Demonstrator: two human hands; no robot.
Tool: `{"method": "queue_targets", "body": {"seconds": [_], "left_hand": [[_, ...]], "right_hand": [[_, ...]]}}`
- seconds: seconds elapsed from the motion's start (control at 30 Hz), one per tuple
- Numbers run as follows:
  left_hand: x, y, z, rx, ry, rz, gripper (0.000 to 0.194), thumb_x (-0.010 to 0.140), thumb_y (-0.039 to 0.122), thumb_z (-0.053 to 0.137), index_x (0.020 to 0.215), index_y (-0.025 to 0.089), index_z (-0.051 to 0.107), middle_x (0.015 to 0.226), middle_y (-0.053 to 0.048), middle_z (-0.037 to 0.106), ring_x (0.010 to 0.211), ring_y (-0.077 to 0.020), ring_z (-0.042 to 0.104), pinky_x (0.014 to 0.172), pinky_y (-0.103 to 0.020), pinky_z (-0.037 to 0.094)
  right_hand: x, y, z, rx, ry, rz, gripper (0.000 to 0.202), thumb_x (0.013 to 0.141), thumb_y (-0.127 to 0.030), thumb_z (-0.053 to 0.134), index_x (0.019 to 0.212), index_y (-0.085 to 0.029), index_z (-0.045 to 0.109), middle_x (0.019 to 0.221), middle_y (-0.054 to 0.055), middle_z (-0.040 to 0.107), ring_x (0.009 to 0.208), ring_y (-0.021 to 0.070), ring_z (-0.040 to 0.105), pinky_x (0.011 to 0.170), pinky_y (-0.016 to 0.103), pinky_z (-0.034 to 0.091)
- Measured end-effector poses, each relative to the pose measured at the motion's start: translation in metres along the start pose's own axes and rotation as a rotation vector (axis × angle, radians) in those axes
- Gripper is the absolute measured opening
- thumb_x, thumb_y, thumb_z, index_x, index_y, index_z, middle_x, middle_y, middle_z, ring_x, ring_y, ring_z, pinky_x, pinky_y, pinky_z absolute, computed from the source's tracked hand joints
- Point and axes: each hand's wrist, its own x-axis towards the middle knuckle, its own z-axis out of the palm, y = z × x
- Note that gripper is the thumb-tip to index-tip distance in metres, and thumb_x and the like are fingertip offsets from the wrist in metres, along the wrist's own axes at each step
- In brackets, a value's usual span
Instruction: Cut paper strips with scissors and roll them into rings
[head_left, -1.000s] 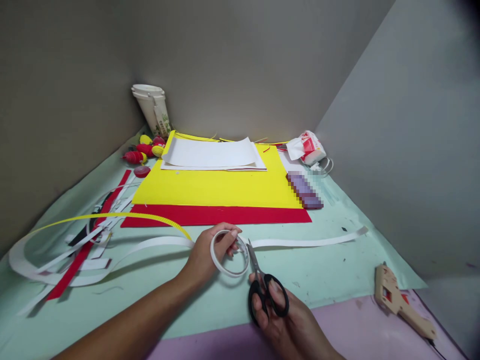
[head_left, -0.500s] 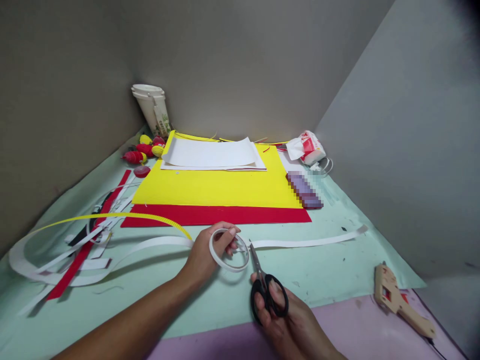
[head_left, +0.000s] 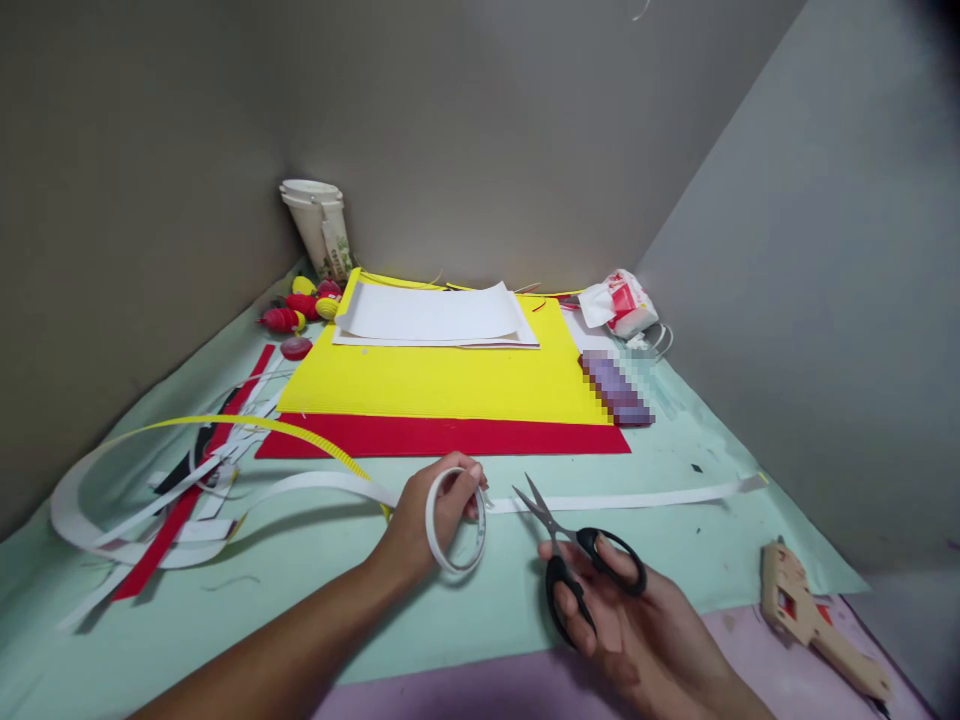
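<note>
Two bare hands are at work over a mint-green-covered tabletop (head_left: 427, 630). The left hand (head_left: 437, 508) has its grip closed at the upper rim of a narrow white ring of tape (head_left: 432, 532); from here I cannot tell whether it pinches anything else. The right hand (head_left: 641, 612) grips black-handled steel scissors (head_left: 553, 525), blades parted. A long, flat white paper strip (head_left: 630, 500) lies to the right of the left hand, passing behind the blades. It looks light, springy and easily creased, best held flat by its edges; the ring seems light and firm, best taken by its rim.
</note>
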Motion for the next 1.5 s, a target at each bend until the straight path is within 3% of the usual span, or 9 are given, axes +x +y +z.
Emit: {"method": "queue_targets", "body": {"seconds": [0.1, 0.23, 0.37, 0.5, 0.67, 0.8, 0.9, 1.23, 1.5], "left_hand": [[-0.003, 0.000, 0.000, 0.052, -0.012, 0.024, 0.034, 0.090, 0.046, 0.046, 0.075, 0.019, 0.060, 0.060, 0.001, 0.058, 0.060, -0.0158, 0.055, 0.061, -0.026, 0.040], [-0.004, 0.001, 0.002, -0.051, 0.031, 0.050, 0.038, 0.091, 0.048, 0.045, 0.073, 0.018, 0.059, 0.062, 0.000, 0.059, 0.058, -0.0143, 0.053, 0.059, -0.025, 0.040], [-0.003, 0.001, 0.004, -0.195, 0.093, 0.048, 0.040, 0.090, 0.050, 0.044, 0.068, 0.018, 0.054, 0.052, 0.002, 0.054, 0.047, -0.0117, 0.047, 0.049, -0.023, 0.037], [0.001, -0.003, 0.004, -0.195, 0.093, -0.011, 0.041, 0.089, 0.052, 0.045, 0.067, 0.018, 0.053, 0.047, 0.003, 0.052, 0.043, -0.0112, 0.046, 0.045, -0.023, 0.036], [0.004, -0.009, 0.002, -0.149, 0.086, -0.026, 0.043, 0.090, 0.053, 0.045, 0.067, 0.018, 0.054, 0.050, 0.003, 0.053, 0.045, -0.0110, 0.048, 0.047, -0.022, 0.037], [0.003, -0.012, 0.001, -0.125, 0.086, -0.001, 0.043, 0.091, 0.052, 0.044, 0.067, 0.018, 0.055, 0.050, 0.003, 0.054, 0.046, -0.0111, 0.048, 0.048, -0.023, 0.036], [0.004, -0.014, 0.002, -0.111, 0.080, 0.003, 0.042, 0.091, 0.051, 0.043, 0.067, 0.018, 0.055, 0.050, 0.003, 0.054, 0.047, -0.0119, 0.049, 0.049, -0.023, 0.037], [-0.009, 0.004, -0.008, 0.263, 0.134, 0.093, 0.046, 0.092, 0.047, 0.040, 0.056, 0.019, 0.048, 0.052, 0.003, 0.048, 0.052, -0.0130, 0.046, 0.054, -0.026, 0.034], [-0.021, 0.010, -0.010, 0.766, 0.081, 0.602, 0.034, 0.093, 0.025, 0.040, 0.061, 0.018, 0.049, 0.061, 0.000, 0.050, 0.065, -0.0161, 0.044, 0.069, -0.033, 0.034]], "right_hand": [[-0.006, -0.009, 0.005, -0.317, 0.088, -0.135, 0.045, 0.082, -0.050, 0.063, 0.112, -0.017, 0.062, 0.078, 0.005, 0.062, 0.057, 0.0109, 0.055, 0.043, 0.019, 0.034], [0.008, -0.039, 0.021, -1.139, 0.352, -0.489, 0.039, 0.081, -0.036, 0.065, 0.117, -0.023, 0.056, 0.080, 0.002, 0.063, 0.069, 0.0153, 0.058, 0.058, 0.024, 0.042], [0.063, -0.083, 0.032, -1.719, 0.528, -0.797, 0.023, 0.080, -0.027, 0.063, 0.103, -0.023, 0.064, 0.095, 0.003, 0.067, 0.083, 0.0181, 0.060, 0.071, 0.028, 0.043], [0.121, -0.118, 0.033, -2.049, 0.608, -0.828, 0.021, 0.083, -0.025, 0.061, 0.102, -0.019, 0.067, 0.098, 0.008, 0.067, 0.089, 0.0215, 0.059, 0.072, 0.029, 0.041], [0.131, -0.122, 0.031, -2.120, 0.503, -0.802, 0.013, 0.083, -0.019, 0.059, 0.077, -0.017, 0.070, 0.082, 0.009, 0.067, 0.083, 0.0216, 0.058, 0.073, 0.031, 0.042], [0.097, -0.078, 0.020, -2.000, 0.287, -1.115, 0.030, 0.086, -0.007, 0.047, 0.105, -0.017, 0.067, 0.104, 0.011, 0.064, 0.099, 0.0213, 0.054, 0.088, 0.034, 0.042], [0.076, -0.037, 0.007, -1.996, 0.052, -1.113, 0.037, 0.084, -0.004, 0.047, 0.113, -0.018, 0.063, 0.099, 0.010, 0.063, 0.092, 0.0207, 0.054, 0.079, 0.033, 0.047], [0.079, -0.009, -0.006, -2.111, 0.109, -1.244, 0.030, 0.087, -0.003, 0.045, 0.109, -0.012, 0.063, 0.094, 0.012, 0.064, 0.090, 0.0227, 0.055, 0.076, 0.036, 0.048], [0.079, -0.007, -0.006, -2.092, 0.113, -1.253, 0.027, 0.086, -0.002, 0.044, 0.103, -0.013, 0.063, 0.091, 0.011, 0.063, 0.086, 0.0215, 0.054, 0.075, 0.035, 0.047]]}}
